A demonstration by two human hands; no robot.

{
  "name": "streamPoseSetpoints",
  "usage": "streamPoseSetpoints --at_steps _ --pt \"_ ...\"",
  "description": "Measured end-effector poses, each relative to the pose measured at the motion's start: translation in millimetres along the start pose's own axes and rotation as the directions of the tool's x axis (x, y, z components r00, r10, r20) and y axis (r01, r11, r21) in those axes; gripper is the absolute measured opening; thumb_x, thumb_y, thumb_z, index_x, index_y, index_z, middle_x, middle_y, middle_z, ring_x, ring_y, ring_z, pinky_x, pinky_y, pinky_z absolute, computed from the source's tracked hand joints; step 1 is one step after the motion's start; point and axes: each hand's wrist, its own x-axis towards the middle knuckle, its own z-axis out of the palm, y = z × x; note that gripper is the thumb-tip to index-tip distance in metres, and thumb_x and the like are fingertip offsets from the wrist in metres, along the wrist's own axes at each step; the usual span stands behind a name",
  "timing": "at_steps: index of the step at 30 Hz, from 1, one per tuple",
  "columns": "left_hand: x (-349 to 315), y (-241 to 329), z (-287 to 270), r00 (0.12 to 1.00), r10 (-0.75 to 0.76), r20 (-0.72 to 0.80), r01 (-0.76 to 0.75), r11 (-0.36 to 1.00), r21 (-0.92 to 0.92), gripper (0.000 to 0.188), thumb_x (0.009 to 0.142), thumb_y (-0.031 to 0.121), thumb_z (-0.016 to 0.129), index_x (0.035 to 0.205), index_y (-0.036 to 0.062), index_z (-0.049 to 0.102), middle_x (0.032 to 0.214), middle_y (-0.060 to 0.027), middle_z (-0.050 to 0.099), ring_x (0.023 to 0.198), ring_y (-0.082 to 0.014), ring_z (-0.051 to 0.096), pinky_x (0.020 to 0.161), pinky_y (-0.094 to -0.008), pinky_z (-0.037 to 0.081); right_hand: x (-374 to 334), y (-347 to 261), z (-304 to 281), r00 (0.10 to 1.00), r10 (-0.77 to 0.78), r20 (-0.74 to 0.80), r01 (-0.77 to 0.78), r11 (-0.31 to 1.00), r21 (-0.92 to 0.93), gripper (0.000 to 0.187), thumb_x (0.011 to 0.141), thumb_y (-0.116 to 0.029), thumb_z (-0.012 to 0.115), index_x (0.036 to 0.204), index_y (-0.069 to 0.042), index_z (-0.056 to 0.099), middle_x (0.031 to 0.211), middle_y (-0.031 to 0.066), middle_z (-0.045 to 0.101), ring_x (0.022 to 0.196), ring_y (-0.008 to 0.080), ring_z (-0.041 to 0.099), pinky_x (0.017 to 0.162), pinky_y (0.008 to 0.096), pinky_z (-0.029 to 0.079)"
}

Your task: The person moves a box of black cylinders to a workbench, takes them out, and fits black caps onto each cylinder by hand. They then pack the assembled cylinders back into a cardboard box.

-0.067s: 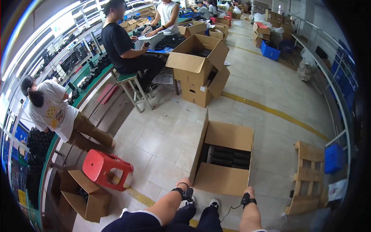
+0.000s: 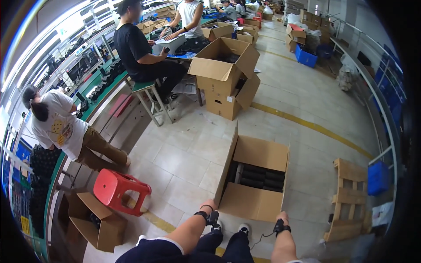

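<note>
An open cardboard box (image 2: pixel 252 205) sits on the floor in front of my feet, its flaps folded out. Inside it, black oblong items (image 2: pixel 258 177) lie in rows, partly covered by the near and far flaps. My left hand (image 2: pixel 209 204) is closed at the box's near left corner. At the near right corner, my right hand (image 2: pixel 283 216) is closed on the box edge. Most of the fingers are hidden behind the hands. Both wrists wear black straps with small devices, and a thin cable hangs by the right one.
A red plastic stool (image 2: pixel 120 188) stands to the left, beside a smaller open carton (image 2: pixel 105 230). Stacked cartons (image 2: pixel 219 87) stand farther ahead, near a seated person (image 2: pixel 136 52). Another person (image 2: pixel 61 125) stands at the workbench. A wooden pallet (image 2: pixel 350 197) is at the right.
</note>
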Motion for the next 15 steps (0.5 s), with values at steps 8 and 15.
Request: streamPoseSetpoints --at_steps 8,15 --pt "5 -29 -20 0.992 -0.079 -0.099 0.085 0.995 0.057 0.031 0.082 0.023 0.054 0.107 0.0100 0.064 0.113 -0.0133 0.061 0.103 -0.0306 0.059 0.085 -0.0404 0.048 -47 16 57 0.996 0.078 0.047 -0.084 0.984 0.157 0.028 0.081 -0.021 0.057 0.095 0.002 0.065 0.098 0.0265 0.061 0.097 0.0389 0.059 0.082 0.0437 0.048" --pt "-6 -24 -8 0.980 -0.070 -0.189 0.085 0.994 0.071 0.029 0.085 0.025 0.049 0.103 0.0100 0.066 0.109 -0.0131 0.062 0.102 -0.0298 0.060 0.084 -0.0415 0.048 -36 17 72 0.984 -0.073 0.160 0.065 0.996 0.056 0.032 0.079 -0.024 0.060 0.091 0.006 0.063 0.095 0.0272 0.061 0.095 0.0396 0.059 0.074 0.0415 0.048"
